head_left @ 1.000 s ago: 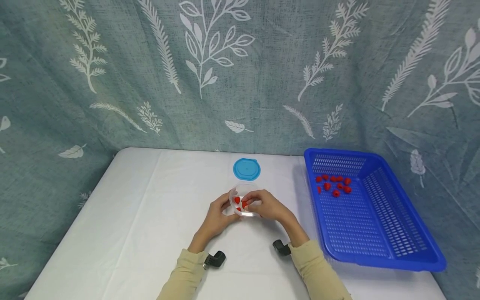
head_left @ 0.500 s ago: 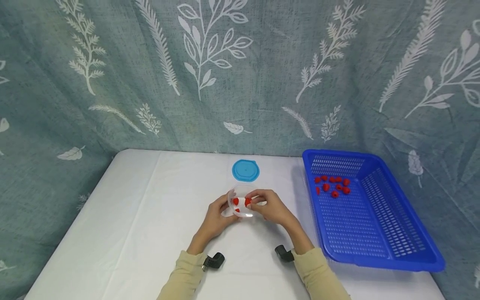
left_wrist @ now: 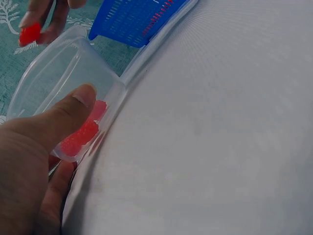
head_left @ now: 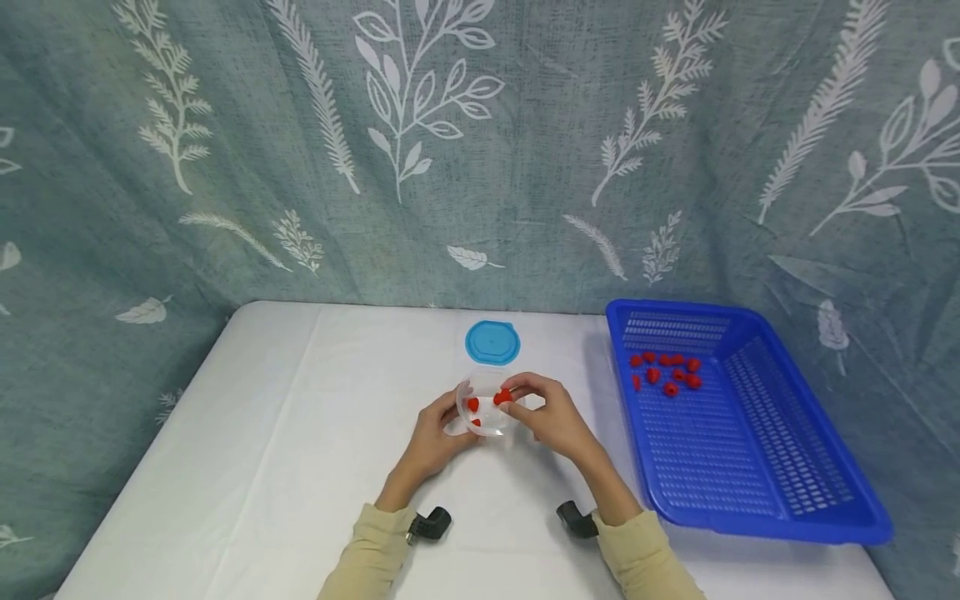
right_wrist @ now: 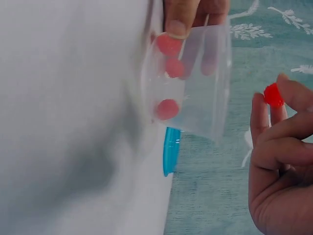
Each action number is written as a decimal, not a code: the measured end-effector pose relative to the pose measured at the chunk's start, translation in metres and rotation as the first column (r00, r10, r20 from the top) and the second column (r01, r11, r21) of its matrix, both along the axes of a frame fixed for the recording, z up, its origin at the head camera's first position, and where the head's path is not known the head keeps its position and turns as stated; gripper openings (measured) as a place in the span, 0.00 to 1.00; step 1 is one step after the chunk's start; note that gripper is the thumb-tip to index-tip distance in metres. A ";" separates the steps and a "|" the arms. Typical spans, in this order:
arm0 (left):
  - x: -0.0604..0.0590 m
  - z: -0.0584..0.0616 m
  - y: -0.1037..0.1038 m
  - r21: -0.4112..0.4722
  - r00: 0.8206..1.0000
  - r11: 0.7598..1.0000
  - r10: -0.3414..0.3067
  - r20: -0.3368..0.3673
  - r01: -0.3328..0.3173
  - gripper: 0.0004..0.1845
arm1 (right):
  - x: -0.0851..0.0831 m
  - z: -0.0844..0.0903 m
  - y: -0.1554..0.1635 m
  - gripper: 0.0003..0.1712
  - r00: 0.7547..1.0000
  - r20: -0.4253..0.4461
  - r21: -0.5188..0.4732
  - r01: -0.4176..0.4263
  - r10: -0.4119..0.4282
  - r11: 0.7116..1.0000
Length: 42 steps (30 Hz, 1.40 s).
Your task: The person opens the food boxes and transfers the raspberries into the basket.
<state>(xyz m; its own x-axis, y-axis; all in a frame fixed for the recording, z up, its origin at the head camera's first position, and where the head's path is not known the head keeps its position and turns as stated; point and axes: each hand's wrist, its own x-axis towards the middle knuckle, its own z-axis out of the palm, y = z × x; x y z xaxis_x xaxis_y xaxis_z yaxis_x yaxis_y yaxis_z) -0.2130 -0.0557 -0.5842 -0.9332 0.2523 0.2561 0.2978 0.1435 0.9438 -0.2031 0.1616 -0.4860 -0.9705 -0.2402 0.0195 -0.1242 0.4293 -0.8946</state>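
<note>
My left hand grips a clear plastic container on the white table, thumb on its wall. Red berries lie inside it. My right hand pinches one red berry between thumb and fingertips just above the container's rim; the same berry shows in the right wrist view, and in the left wrist view the berry sits at the top left. The container is tilted on the table.
A blue round lid lies behind the container. A blue slotted basket stands at the right with several red berries in its far end. A leaf-patterned curtain hangs behind the table.
My right hand has drawn back and up a little from inside the container, holding a berry at the rim. The left hand and container stay put.
</note>
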 end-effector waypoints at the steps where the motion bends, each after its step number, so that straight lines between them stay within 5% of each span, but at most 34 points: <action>1: 0.000 0.000 0.000 0.001 1.000 1.000 -0.005 -0.002 0.005 0.44 | 0.002 0.002 0.000 0.14 1.000 -0.007 -0.007 0.004 -0.004 1.000; 17: 0.001 0.002 -0.001 -0.016 1.000 1.000 -0.013 -0.002 0.013 0.45 | 0.029 0.077 0.014 0.16 0.993 -0.113 -0.084 0.013 -0.022 0.996; 26: 0.002 0.000 0.000 0.002 1.000 1.000 0.012 0.023 -0.012 0.45 | 0.020 0.113 0.052 0.17 0.972 -0.232 -0.024 0.045 -0.049 0.999; 32: 0.003 0.004 0.005 -0.012 0.999 0.999 0.036 0.031 -0.036 0.46 | 0.000 0.118 0.084 0.19 0.958 -0.254 -0.019 0.133 -0.133 0.991; 42: 0.019 0.033 0.007 0.005 0.998 0.999 0.045 0.051 -0.045 0.43 | -0.037 0.095 0.133 0.20 0.900 -0.303 -0.043 0.316 -0.314 0.948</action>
<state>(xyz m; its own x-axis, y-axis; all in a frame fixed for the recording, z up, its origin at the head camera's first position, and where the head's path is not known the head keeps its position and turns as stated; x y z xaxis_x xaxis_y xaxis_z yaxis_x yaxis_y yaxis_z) -0.1943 -0.0487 -0.5515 -0.9553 0.2085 0.2094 0.2427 0.1498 0.9585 -0.2403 0.2948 -0.3908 -0.9436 0.0759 0.3224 -0.2444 0.4972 -0.8325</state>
